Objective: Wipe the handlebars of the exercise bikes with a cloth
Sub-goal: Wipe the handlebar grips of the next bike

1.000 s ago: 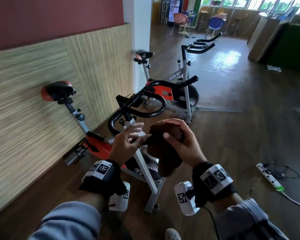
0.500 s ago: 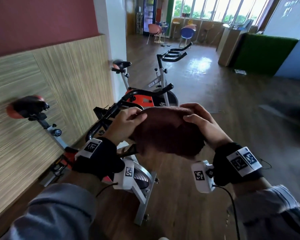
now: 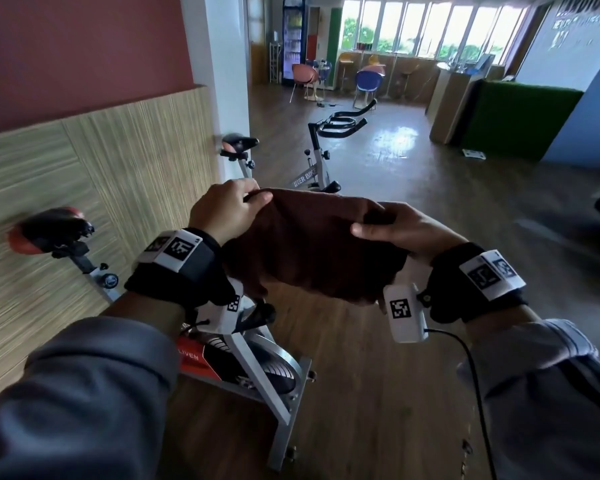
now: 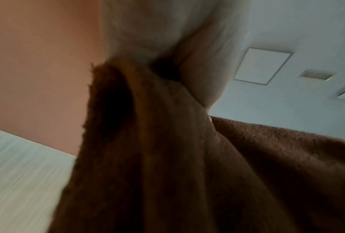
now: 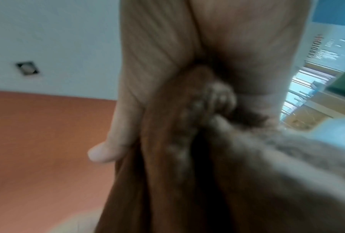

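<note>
Over glossy wood flooring, left hand [image 3: 227, 211] and right hand [image 3: 400, 230] each grip a fuzzy brown cloth [image 3: 312, 244] stretched between them

**Both hands raised, each pinching a corner of the cloth**

The person's left hand [image 3: 227, 211] and right hand [image 3: 400, 230] are held up side by side in front of the chest, well apart, forearms in grey sleeves reaching forward. Each wrist wears a black strap with a marker tag. The left thumb and fingers pinch the cloth [image 3: 312, 244] at its upper left edge; the right hand's fingers curl over its upper right edge.
</note>
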